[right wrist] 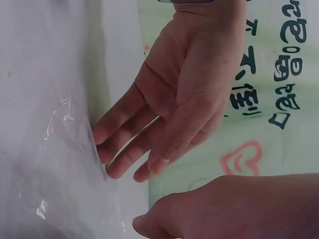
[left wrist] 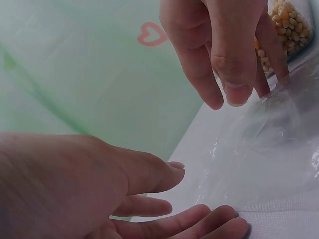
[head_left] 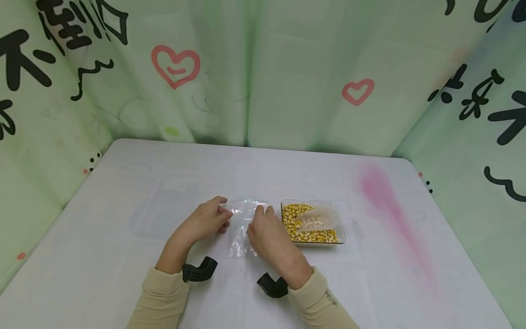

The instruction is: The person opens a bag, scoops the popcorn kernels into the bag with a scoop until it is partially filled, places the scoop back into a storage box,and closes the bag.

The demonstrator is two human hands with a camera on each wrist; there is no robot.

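A clear plastic bag [head_left: 240, 237] lies flat on the white table between the two hands. At its left edge is my left hand [head_left: 208, 218], fingers loosely extended and thumb apart, with fingertips right at the bag's edge in the right wrist view. My right hand [head_left: 269, 233] is over the bag's right side, fingers pointing down; two of its fingertips reach the plastic [left wrist: 289, 119] in the left wrist view, while thumb and forefinger hang above it. Nothing is pinched in either hand.
Right of the bag stands a clear rectangular container [head_left: 342, 236] of yellow corn kernels [head_left: 293, 212]. A translucent scoop [head_left: 326, 217] holding some kernels lies in it. Green curtains [head_left: 296, 91] surround the white table [head_left: 185, 173], which has a pink stain [head_left: 382, 187] at right.
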